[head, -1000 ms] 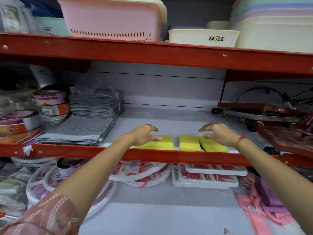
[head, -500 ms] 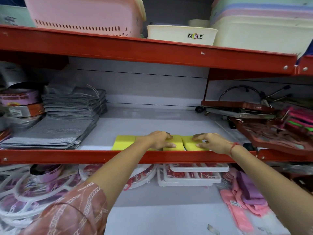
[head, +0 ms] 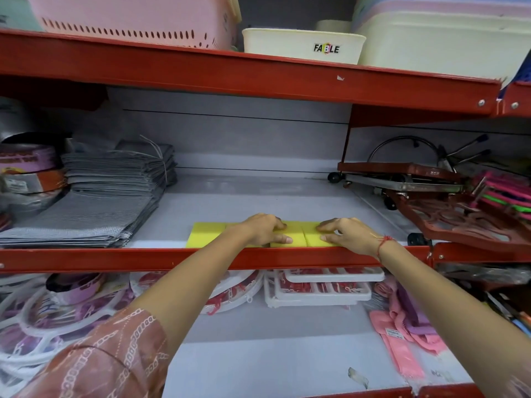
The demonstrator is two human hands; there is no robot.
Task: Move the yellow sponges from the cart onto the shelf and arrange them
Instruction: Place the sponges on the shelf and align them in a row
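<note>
Where the middle shelf (head: 201, 258) meets its red front lip, the yellow sponges (head: 204, 234) lie flat in a single row, edge to edge, bright and square-cut with clean seams between them. Both hands rest palm-down on the row: the left hand (head: 263, 229) lies loosely spread over the middle sponges, thumb along their front edge, and the right hand (head: 346, 234) presses flat on the rightmost one, fingers extended and closed on nothing. How many sponges lie under the palms cannot be told. To the left sits a stack of grey cloths (head: 94, 196), and to the right a heap of dark red racks (head: 448, 208). Above, the upper shelf carries a pink basket (head: 138, 18) and a cream tub (head: 301, 44) marked FABLE; their contents are out of sight. Below, white plastic trays (head: 319, 288) are half hidden by the lip.
</note>
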